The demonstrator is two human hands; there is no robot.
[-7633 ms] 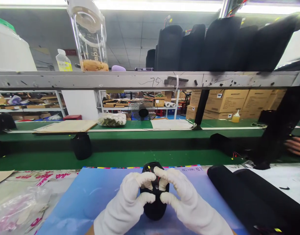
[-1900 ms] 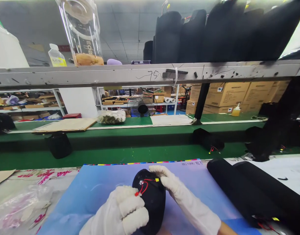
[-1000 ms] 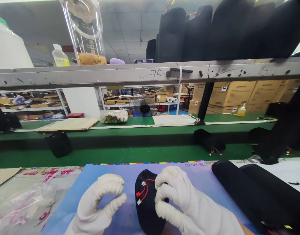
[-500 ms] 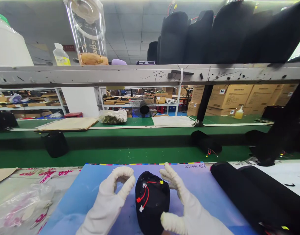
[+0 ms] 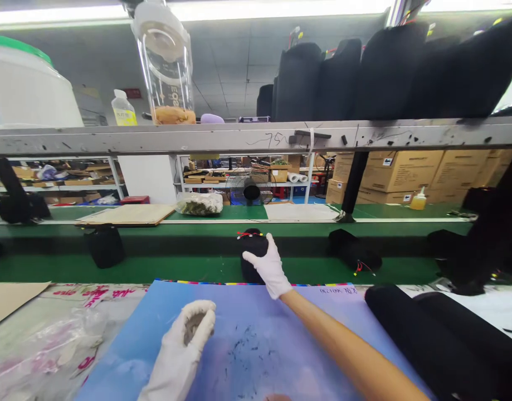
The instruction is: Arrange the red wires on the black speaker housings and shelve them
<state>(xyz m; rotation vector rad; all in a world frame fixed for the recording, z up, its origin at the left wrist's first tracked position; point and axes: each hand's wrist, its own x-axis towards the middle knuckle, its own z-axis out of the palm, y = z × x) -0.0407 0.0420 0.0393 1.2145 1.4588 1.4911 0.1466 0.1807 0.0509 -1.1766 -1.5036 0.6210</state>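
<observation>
Stretched forward over the green conveyor belt (image 5: 172,270), my white-gloved right hand (image 5: 271,266) grips a black rounded cylinder (image 5: 251,273) from its right side. Red wires with small connectors (image 5: 250,235) stick out of the cylinder's top end. My left hand (image 5: 183,342), also gloved in white, hovers over the left part of the blue sheet (image 5: 259,334). Its fingers and thumb curl loosely around a hollow, and nothing shows inside. Dark marks are scattered across the middle of the sheet.
Two long black cylinders (image 5: 406,340) lie to the right. More black pieces (image 5: 105,246) rest along the belt, one with wires (image 5: 356,253). A shelf (image 5: 222,136) crosses above, carrying bottles and black cylinders. Clear plastic (image 5: 55,345) lies at left.
My right hand has taken hold of the black cylinder and carried it forward from the blue sheet to the belt. My left hand has shifted slightly left and down. The view has tilted up slightly.
</observation>
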